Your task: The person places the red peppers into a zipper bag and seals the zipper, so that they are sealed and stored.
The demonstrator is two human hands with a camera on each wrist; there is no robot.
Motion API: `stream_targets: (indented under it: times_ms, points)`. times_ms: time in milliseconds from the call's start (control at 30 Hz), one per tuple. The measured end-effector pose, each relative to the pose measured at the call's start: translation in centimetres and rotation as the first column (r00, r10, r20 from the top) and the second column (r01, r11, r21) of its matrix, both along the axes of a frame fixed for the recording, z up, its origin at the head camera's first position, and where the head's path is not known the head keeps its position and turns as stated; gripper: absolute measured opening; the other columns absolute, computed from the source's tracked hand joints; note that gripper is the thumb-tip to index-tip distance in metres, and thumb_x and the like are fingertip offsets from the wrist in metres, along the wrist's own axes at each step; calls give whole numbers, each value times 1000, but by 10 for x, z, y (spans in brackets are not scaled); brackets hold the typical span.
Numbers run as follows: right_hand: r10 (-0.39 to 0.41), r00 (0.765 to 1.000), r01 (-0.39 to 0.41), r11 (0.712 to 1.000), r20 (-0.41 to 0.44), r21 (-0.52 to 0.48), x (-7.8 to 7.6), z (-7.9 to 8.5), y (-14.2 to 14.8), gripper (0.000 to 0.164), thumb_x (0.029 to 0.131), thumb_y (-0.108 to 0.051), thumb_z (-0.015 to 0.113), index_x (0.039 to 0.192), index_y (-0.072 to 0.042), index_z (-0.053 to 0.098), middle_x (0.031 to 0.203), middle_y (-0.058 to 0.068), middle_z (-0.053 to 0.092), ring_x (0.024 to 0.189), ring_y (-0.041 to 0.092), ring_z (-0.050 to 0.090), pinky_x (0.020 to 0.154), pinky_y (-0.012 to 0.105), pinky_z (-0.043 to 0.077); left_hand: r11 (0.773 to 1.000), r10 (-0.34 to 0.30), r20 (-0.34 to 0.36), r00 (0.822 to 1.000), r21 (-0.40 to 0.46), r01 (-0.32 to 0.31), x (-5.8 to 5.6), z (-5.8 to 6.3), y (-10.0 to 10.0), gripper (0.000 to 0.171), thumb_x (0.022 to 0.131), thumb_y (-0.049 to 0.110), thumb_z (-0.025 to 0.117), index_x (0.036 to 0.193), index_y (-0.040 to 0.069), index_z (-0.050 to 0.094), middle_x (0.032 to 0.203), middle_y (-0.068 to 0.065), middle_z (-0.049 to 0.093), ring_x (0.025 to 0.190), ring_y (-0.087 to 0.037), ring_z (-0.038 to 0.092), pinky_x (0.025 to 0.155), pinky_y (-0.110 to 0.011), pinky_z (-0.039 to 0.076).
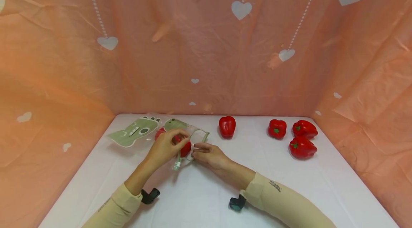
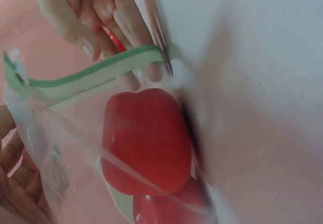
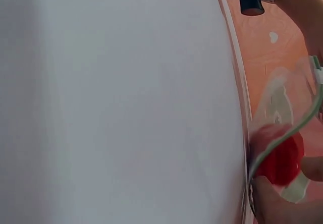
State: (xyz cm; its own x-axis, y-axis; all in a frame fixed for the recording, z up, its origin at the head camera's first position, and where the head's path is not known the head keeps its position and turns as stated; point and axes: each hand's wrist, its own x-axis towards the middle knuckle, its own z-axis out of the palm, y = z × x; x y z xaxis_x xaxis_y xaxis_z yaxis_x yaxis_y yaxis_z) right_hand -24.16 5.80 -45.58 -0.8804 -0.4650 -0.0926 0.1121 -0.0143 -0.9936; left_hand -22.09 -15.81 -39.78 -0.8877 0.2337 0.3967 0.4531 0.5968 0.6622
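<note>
A clear zip bag [image 1: 132, 135] with a green cartoon print and a green zip edge lies at the left of the table, its mouth towards the right hand. Inside it are two red bell peppers, one near the mouth [image 2: 146, 138] and another behind it [image 2: 174, 206]. My left hand [image 1: 165, 148] holds the bag by its upper edge. At the mouth, my right hand [image 1: 212, 157] has its fingers extended, and its fingertips show through the film beside the nearer pepper in the left wrist view. The right wrist view shows the right thumb and a finger around that pepper [image 3: 282, 158], blurred.
A single red bell pepper [image 1: 227, 127] stands at the back, right of the bag. Several more lie at the back right, among them one [image 1: 277, 129] and another [image 1: 303, 147]. A white cloth [image 1: 206, 199] covers the table. Pink curtains [image 1: 206, 60] with hearts enclose it.
</note>
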Motion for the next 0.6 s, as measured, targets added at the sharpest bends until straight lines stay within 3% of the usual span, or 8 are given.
stream_targets:
  times_ms: [133, 400, 600]
  points:
    - [5, 1000, -4, 999, -17, 43, 0, 4, 10, 51, 101, -1, 67, 147, 14, 52, 133, 31, 69, 110, 16, 71, 100, 30, 57, 1000, -5, 39, 999, 2, 5, 0, 1, -2, 11, 99, 17, 79, 110, 17, 77, 91, -1, 75, 56, -11, 61, 54, -29, 52]
    - [-15, 997, 26, 991, -78, 135, -7, 11, 35, 49, 103, -6, 68, 146, 12, 53, 131, 29, 70, 116, 31, 73, 103, 39, 57, 997, 60, 37, 997, -59, -58, 2, 1, -2, 12, 99, 21, 79, 111, 17, 78, 94, 2, 76, 71, -9, 65, 62, -29, 55]
    - [-66, 990, 87, 982, -128, 168, -15, 17, 53, 48, 102, -4, 69, 145, 12, 55, 131, 30, 70, 118, 37, 73, 101, 37, 58, 994, 78, 52, 996, -85, -74, 0, 1, -3, 14, 99, 21, 79, 112, 17, 78, 96, 2, 77, 76, -10, 66, 64, -30, 56]
